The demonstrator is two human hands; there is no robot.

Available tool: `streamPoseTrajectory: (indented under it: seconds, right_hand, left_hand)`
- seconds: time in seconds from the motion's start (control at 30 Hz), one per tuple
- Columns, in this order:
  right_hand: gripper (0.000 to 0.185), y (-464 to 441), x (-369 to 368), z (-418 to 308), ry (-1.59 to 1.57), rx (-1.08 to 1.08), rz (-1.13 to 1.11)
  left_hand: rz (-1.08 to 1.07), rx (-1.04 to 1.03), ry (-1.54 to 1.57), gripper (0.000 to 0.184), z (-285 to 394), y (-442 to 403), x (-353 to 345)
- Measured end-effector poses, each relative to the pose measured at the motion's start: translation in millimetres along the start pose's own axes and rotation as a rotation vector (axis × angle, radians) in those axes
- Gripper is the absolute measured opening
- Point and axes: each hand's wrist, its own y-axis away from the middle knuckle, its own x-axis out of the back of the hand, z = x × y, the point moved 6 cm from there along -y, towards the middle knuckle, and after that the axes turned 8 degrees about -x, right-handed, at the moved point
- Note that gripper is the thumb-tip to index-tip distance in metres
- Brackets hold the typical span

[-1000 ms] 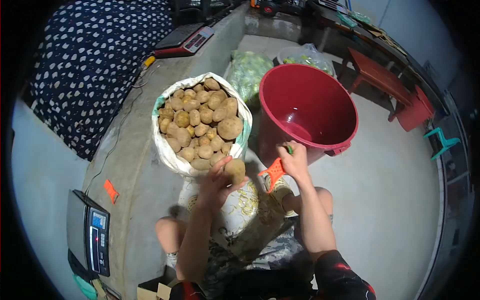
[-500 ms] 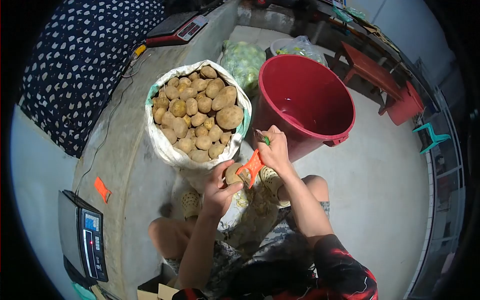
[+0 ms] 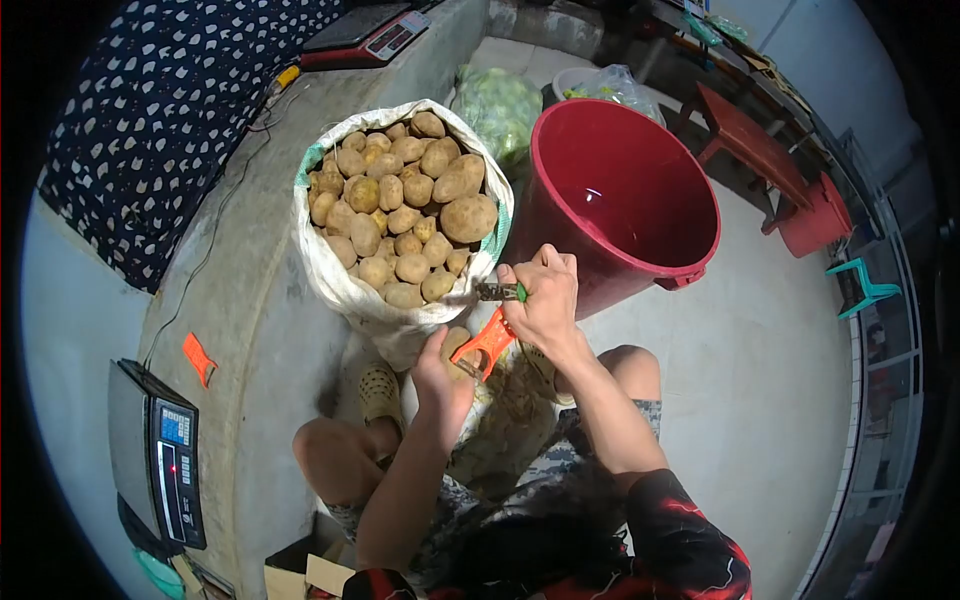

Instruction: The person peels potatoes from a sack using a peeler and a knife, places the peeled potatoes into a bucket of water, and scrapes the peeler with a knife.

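Note:
My left hand (image 3: 442, 388) is closed around a potato (image 3: 456, 343), partly hidden by the fingers. Against the potato lies the blade end of an orange peeler (image 3: 488, 345), gripped in my right hand (image 3: 545, 308). A dark, mottled strip with a green part (image 3: 500, 291) also sticks out of the right fist; its kind cannot be made out. Just beyond my hands stands an open white sack (image 3: 335, 275) filled with brown potatoes (image 3: 395, 190). Peelings (image 3: 515, 400) lie on the floor between my feet, below the hands.
A large red bucket (image 3: 640, 262) stands right of the sack. Bags of green produce (image 3: 497, 105) sit behind. On the ledge at left are an orange peeler-like piece (image 3: 200, 358), a scale (image 3: 175, 460) and another scale (image 3: 395, 36). A red bench (image 3: 745, 140) stands at far right.
The peeler has moved down and left across the potato. My left hand has turned, hiding more of the potato. The view has shifted slightly.

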Motion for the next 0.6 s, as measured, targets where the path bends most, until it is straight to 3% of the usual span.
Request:
streamPoseTrajectory:
  seconds: [0.13,0.2,0.27,0.3,0.33,0.4,0.43,0.5,0.53,0.6]
  right_hand:
    - [0.034,0.8,2.5,-7.8,0.025,0.052,0.006]
    - [0.024,-0.2,1.3,-5.9,0.020,0.051,-0.024]
    - [0.018,-4.4,2.7,3.2,-0.006,0.046,-0.002]
    - [0.013,-7.3,4.9,10.3,-0.031,0.043,0.020]
    - [0.012,-12.1,9.0,21.1,0.007,0.040,0.048]
    - [0.017,-21.3,9.8,53.5,0.090,-0.153,-0.005]
    - [0.019,-22.7,9.9,62.9,0.077,-0.247,-0.040]
    - [0.021,-10.4,15.2,38.8,-0.036,-0.096,0.037]
    - [0.019,-4.5,11.4,17.8,-0.018,0.015,-0.003]
    - [0.008,-0.2,19.7,-12.6,0.023,0.107,0.014]
  left_hand:
    - [-0.008,-0.079,-0.010,0.011,-0.3,5.9,-12.7]
    - [-0.020,-0.088,-0.042,0.010,2.9,10.1,-14.5]
    - [-0.215,-0.129,-0.267,0.008,9.4,11.8,-19.8]
    - [-0.213,-0.128,-0.270,0.008,14.0,11.7,-15.5]
    - [-0.411,-0.276,-0.652,0.008,22.7,14.6,-22.2]
    - [-0.608,-0.424,-1.034,0.008,23.9,21.3,-31.6]
    - [-0.512,-0.206,-0.742,0.009,19.6,17.8,-26.3]
    - [-0.298,0.214,-0.148,0.010,1.2,17.7,-19.8]
    - [-0.133,0.120,-0.153,0.009,-1.3,11.7,-16.2]
    - [-0.129,0.101,-0.110,0.008,-1.3,16.0,-24.1]
